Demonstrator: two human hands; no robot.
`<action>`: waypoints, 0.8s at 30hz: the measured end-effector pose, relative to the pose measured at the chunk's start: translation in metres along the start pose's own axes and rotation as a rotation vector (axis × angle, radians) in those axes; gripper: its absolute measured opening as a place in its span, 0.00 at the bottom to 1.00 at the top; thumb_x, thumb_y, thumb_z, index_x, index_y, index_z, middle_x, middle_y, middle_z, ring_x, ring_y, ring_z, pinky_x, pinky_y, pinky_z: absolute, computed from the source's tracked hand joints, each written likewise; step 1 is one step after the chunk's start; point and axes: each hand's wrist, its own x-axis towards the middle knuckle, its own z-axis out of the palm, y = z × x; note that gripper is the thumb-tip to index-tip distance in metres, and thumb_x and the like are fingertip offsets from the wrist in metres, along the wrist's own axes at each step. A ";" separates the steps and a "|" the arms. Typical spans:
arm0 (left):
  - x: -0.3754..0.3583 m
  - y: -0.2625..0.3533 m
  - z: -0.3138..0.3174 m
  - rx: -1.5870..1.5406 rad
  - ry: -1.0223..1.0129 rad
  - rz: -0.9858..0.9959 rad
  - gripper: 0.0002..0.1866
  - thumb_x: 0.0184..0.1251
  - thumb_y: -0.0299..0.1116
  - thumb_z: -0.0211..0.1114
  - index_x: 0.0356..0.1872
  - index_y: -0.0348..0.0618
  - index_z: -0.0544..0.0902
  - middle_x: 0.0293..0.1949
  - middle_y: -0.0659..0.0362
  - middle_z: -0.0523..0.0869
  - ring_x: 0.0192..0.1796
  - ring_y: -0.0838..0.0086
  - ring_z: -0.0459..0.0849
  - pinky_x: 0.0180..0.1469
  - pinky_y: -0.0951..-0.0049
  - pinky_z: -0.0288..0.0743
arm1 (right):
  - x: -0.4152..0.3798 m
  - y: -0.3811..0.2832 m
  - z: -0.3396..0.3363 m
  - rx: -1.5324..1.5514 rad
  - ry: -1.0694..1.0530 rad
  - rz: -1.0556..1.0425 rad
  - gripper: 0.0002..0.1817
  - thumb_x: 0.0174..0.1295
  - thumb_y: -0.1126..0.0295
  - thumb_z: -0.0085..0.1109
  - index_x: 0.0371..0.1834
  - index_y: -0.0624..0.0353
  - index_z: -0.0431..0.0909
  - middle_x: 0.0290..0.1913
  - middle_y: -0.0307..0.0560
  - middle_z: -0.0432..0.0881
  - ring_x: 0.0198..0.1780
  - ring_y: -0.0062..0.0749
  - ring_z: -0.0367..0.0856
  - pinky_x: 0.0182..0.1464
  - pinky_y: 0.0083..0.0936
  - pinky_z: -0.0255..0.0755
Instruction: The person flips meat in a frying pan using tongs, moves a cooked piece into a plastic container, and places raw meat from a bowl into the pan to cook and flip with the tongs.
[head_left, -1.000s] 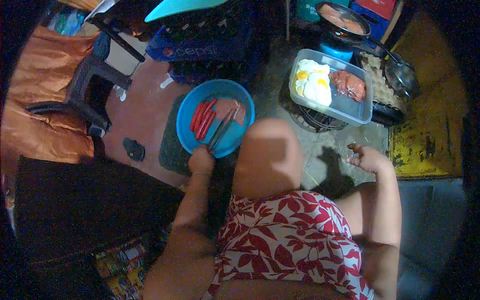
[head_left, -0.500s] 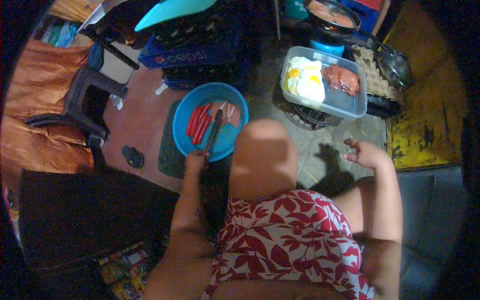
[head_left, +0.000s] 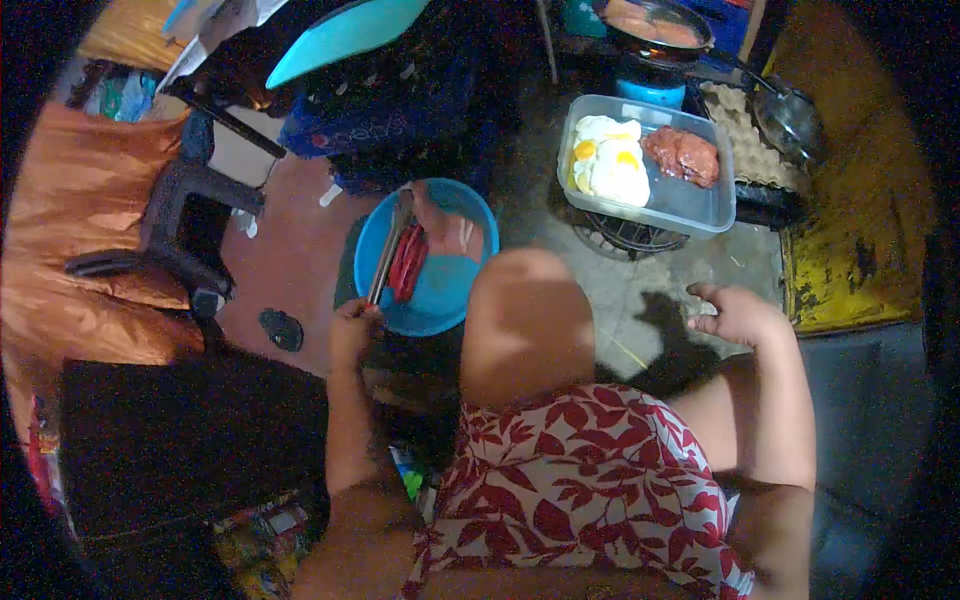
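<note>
My left hand (head_left: 354,322) is closed round the handle end of metal tongs (head_left: 388,255). The tongs reach over the left side of a blue basin (head_left: 440,308) on the floor. Inside it, right beside the tongs, lies a bunch of red hotdogs (head_left: 407,266). Pink slices of meat (head_left: 447,232), which look like ham, lie to the right of the tongs' far end. Over the floor on the right, my right hand (head_left: 742,314) is held out with fingers apart and nothing in it. Ahead of it stands a clear plastic container (head_left: 700,208) with fried eggs (head_left: 608,165) and reddish meat (head_left: 682,156).
A frying pan (head_left: 655,40) with pink food sits on a blue-based burner at the back. An egg tray (head_left: 745,130) and a pot lid (head_left: 788,122) are at the right. Dark blue crates (head_left: 370,125) stand behind the basin. A dark plastic stool (head_left: 190,215) is at the left.
My left hand and the tongs have swung left across the basin. The hotdogs, spread out before, now lie bunched to the right of the tongs. The right hand has hardly moved.
</note>
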 end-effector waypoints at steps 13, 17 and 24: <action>-0.015 0.260 0.030 0.100 -0.227 0.386 0.12 0.66 0.31 0.66 0.48 0.40 0.83 0.28 0.60 0.83 0.21 0.79 0.78 0.21 0.79 0.69 | -0.020 0.013 -0.013 -0.028 0.058 -0.205 0.35 0.60 0.51 0.64 0.66 0.60 0.71 0.62 0.60 0.78 0.62 0.54 0.77 0.64 0.39 0.70; 0.003 0.347 0.085 -0.061 -0.278 0.479 0.09 0.67 0.32 0.65 0.44 0.40 0.83 0.26 0.62 0.82 0.21 0.79 0.78 0.21 0.78 0.69 | -0.025 0.025 -0.016 0.048 0.056 -0.201 0.36 0.60 0.50 0.65 0.67 0.59 0.71 0.60 0.60 0.79 0.61 0.54 0.78 0.64 0.38 0.70; 0.058 0.489 0.222 -0.029 -0.382 0.635 0.06 0.67 0.32 0.66 0.37 0.41 0.84 0.23 0.61 0.81 0.20 0.76 0.77 0.20 0.71 0.68 | -0.017 0.056 -0.004 0.218 0.177 -0.355 0.37 0.60 0.49 0.65 0.69 0.57 0.70 0.63 0.60 0.76 0.64 0.53 0.76 0.67 0.39 0.69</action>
